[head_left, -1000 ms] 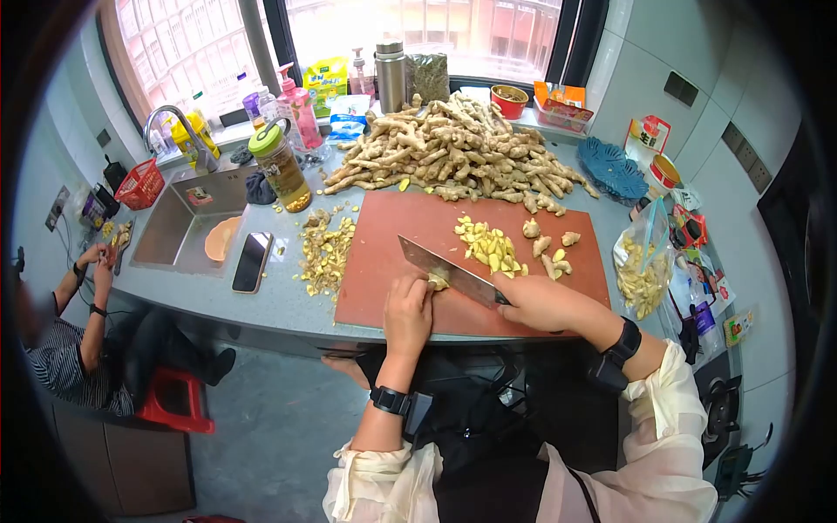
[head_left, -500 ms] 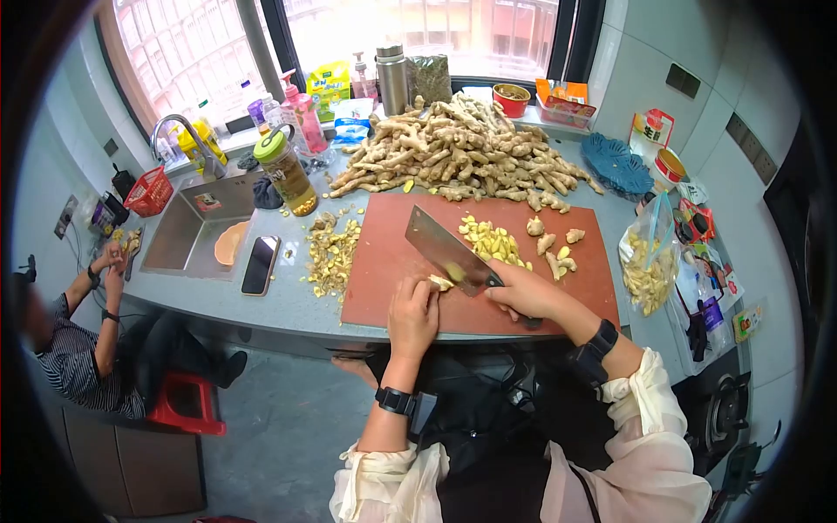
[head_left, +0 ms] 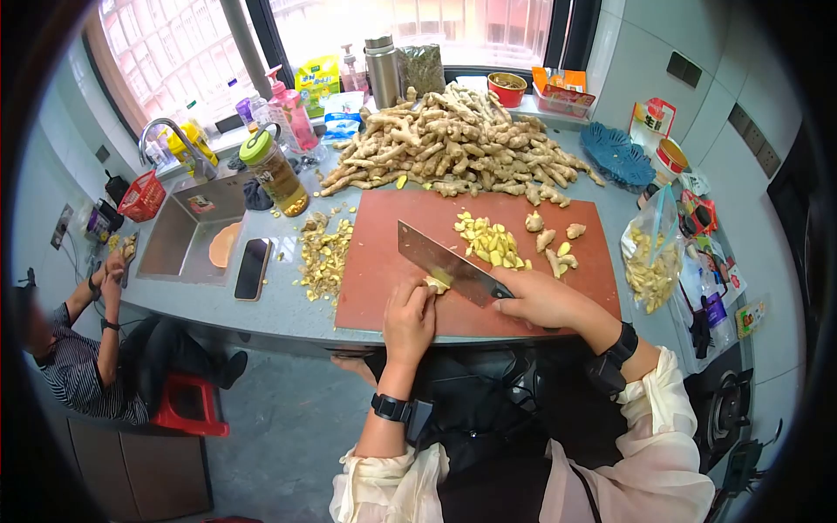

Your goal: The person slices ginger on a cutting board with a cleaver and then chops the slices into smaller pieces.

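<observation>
My right hand is closed round the dark handle of a cleaver, whose broad blade slants to the upper left over the reddish-brown cutting board. Under the fingertips of my left hand is a piece of ginger, pressed to the board beside the blade. A pile of cut yellow ginger slices lies behind the cleaver. Several small ginger knobs rest to its right. A large heap of whole ginger stands beyond the board.
Ginger peelings lie left of the board, near a phone and a lidded jar. At left is a sink; a co-worker sits below it. A bag of ginger and a blue dish stand at right.
The cleaver and my right hand have shifted slightly, with the blade lying a little lower and farther left. My left hand still holds the ginger piece. The whole view has tilted slightly.
</observation>
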Demonstrator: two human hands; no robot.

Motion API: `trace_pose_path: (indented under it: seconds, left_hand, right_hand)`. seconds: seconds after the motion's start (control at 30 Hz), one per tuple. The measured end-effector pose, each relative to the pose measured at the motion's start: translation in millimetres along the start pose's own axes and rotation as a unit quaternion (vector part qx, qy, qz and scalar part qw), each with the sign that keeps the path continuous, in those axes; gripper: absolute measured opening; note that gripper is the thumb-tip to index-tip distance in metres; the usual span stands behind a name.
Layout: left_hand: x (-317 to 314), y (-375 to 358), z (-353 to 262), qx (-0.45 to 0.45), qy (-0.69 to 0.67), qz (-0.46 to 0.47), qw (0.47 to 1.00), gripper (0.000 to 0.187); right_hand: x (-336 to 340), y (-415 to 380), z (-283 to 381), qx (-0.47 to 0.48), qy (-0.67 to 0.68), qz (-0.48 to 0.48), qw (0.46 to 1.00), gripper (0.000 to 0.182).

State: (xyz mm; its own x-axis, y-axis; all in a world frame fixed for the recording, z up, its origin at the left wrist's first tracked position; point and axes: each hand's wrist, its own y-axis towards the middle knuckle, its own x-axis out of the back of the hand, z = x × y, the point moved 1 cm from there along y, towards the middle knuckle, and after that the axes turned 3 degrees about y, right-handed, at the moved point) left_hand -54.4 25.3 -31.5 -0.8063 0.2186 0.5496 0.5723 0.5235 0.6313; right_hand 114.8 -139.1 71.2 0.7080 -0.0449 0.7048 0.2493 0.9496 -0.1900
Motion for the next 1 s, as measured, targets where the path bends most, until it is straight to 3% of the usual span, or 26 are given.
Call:
trace_pose_path:
  seconds: [0.2, 0.57, 1.0]
  left_hand:
    - [1, 2, -2, -0.008, -0.005, -0.004, 1.0, 0.012]
    - [2, 1, -2, -0.016, -0.009, -0.018, 1.0, 0.013]
    - [2, 1, -3, -0.019, -0.011, -0.017, 1.0, 0.013]
  right_hand:
    - [2, 6, 16, -0.044, -0.055, 0.045, 0.996, 0.034]
    - [-32, 48, 23, 0.01, -0.135, -0.014, 0.991, 0.027]
    - [-5, 0, 9, -0.011, -0.049, -0.021, 0.999, 0.035]
